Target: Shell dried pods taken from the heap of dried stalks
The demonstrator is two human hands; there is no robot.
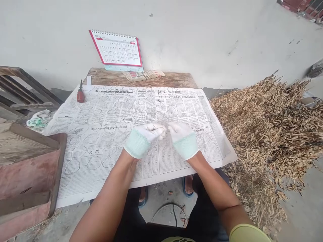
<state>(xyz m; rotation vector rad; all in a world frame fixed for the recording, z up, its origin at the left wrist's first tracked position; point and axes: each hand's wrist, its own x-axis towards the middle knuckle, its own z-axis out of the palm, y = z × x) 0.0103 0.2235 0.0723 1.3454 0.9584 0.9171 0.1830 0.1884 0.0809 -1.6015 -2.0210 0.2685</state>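
Note:
My left hand (pixel 151 131), in a white glove with a pale green cuff, is closed in a pinch over the middle of the newspaper (pixel 174 164). Facing it, a short gap away, my right hand (pixel 177 131) wears the same kind of glove and also pinches. Whatever lies between the fingertips is too thin to make out. Many thin, dark, wire-like loops (pixel 94 163) are spread in rows on the newspaper, mostly left of and beyond my hands. More thin curved strands (pixel 202 141) lie to the right of my right hand.
A red-handled screwdriver (pixel 80 96) lies at the far left of the newspaper. A desk calendar (pixel 117 50) stands against the wall on the wooden table (pixel 174 79). Wooden chairs (pixel 27 97) flank the left side; dry plant stalks (pixel 262 134) are heaped on the right.

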